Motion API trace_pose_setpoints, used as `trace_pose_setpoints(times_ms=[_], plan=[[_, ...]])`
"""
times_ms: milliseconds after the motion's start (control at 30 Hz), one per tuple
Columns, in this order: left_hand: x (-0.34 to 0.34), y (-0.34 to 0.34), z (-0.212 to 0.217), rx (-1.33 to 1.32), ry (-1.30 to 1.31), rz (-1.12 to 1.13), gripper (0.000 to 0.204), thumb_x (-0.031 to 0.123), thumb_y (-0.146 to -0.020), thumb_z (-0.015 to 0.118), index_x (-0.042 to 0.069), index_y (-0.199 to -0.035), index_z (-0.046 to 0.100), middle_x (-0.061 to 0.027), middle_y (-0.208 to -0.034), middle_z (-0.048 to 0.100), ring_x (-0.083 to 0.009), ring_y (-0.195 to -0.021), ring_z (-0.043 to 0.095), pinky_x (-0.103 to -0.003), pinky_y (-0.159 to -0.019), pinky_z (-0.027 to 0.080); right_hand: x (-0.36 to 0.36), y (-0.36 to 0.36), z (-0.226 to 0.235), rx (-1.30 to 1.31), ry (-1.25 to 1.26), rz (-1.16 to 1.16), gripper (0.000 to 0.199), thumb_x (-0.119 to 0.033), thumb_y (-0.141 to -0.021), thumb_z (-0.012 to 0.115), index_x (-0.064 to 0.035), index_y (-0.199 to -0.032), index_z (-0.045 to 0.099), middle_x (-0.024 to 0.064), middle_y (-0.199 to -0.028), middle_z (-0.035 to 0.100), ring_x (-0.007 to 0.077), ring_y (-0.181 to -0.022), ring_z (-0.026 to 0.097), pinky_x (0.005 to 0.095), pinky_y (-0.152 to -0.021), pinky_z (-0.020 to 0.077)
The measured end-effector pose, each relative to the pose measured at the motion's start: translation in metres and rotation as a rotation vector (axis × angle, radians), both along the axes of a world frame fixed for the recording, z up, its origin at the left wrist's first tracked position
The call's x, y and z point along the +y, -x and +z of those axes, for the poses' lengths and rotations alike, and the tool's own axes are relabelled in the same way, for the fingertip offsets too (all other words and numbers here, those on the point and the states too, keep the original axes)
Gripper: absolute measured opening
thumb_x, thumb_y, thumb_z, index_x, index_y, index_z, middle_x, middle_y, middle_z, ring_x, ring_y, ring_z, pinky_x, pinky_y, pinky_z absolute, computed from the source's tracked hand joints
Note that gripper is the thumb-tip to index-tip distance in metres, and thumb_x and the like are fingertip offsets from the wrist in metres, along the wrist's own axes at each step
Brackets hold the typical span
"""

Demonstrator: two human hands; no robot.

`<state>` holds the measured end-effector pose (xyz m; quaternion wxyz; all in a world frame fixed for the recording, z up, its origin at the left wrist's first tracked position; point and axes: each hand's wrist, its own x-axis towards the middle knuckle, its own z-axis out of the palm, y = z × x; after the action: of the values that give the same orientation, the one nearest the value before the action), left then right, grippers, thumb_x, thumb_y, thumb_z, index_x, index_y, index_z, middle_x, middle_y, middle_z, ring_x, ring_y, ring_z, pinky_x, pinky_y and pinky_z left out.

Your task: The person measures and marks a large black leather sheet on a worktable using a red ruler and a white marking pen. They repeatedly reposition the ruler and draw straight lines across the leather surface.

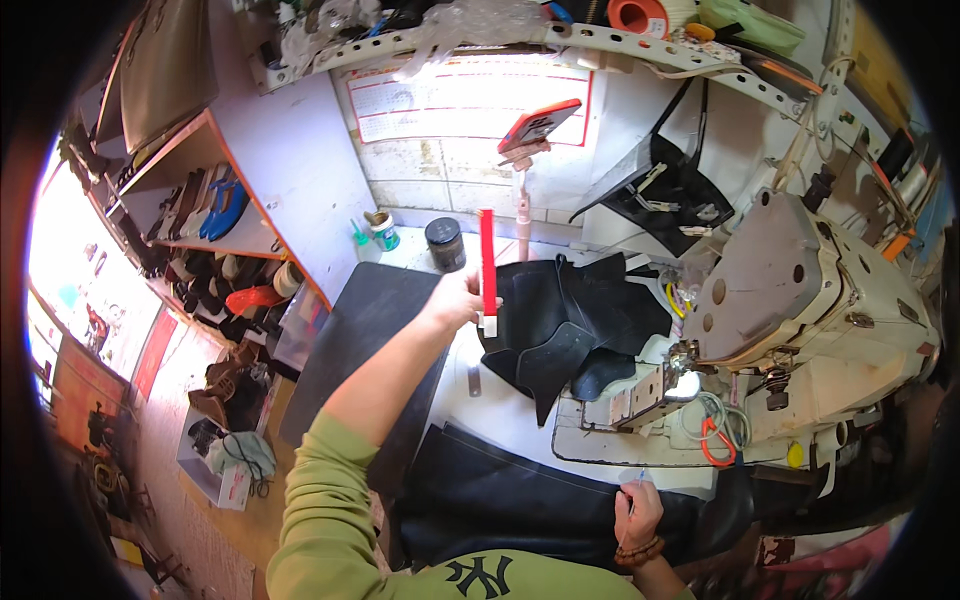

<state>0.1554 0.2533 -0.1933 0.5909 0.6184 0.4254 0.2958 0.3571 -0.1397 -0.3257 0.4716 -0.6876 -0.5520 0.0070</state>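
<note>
My left hand [455, 300] reaches forward over the worktable and grips a long, narrow red strip with a white lower end [488, 262], held upright. Just right of it lies a heap of black leather pieces [575, 320]. My right hand [637, 513], with a beaded bracelet at the wrist, is closed near the front edge, over a large sheet of black leather [520, 490]. A thin pale tip seems to stick up from its fingers; what it belongs to is hidden. A small metal strip [474, 380] lies on the white tabletop below my left hand.
A sewing machine [800, 310] fills the right side, with orange-handled scissors [716, 440] by its base. A dark board [375, 330] lies at left. Behind stand a black jar [445, 245], a green-white tin [382, 232] and a phone on a stand [540, 125]. A shoe shelf [230, 190] borders the left.
</note>
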Motion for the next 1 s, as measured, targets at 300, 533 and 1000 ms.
trace_pose_setpoints(times_ms=[300, 533, 1000], plan=[[-0.084, 0.207, -0.021, 0.023, 0.254, 0.264, 0.011, 0.001, -0.083, 0.073, 0.006, -0.089, 0.066, -0.0013, -0.079, 0.067, -0.0100, -0.068, 0.065, -0.023, -0.059, 0.051, 0.003, 0.005, 0.010, 0.095, -0.003, 0.072, 0.007, 0.002, -0.084, 0.061, 0.0015, -0.091, 0.060, 0.0185, -0.086, 0.059, 0.0361, -0.078, 0.059, 0.0382, -0.072, 0.0494], [-0.086, 0.260, -0.068, 0.180, 0.217, 0.398, 0.005, 0.008, -0.087, 0.067, 0.007, -0.089, 0.071, -0.0010, -0.082, 0.071, -0.0080, -0.069, 0.064, -0.022, -0.057, 0.049, 0.068, 0.051, 0.050, 0.072, -0.093, 0.410, 0.013, 0.002, -0.084, 0.063, -0.0007, -0.097, 0.062, 0.0148, -0.088, 0.062, 0.0296, -0.075, 0.058, 0.0371, -0.070, 0.0490], [-0.149, 0.226, -0.092, -0.137, -0.025, 0.655, 0.034, -0.005, -0.082, 0.068, 0.006, -0.103, 0.044, -0.0052, -0.076, 0.063, -0.0110, -0.061, 0.058, -0.024, -0.053, 0.044, 0.234, 0.227, 0.058, 0.249, 0.340, 0.895, 0.040, -0.016, -0.087, 0.075, -0.0008, -0.119, 0.055, 0.0144, -0.104, 0.065, 0.0226, -0.092, 0.067, 0.0340, -0.080, 0.0539]])
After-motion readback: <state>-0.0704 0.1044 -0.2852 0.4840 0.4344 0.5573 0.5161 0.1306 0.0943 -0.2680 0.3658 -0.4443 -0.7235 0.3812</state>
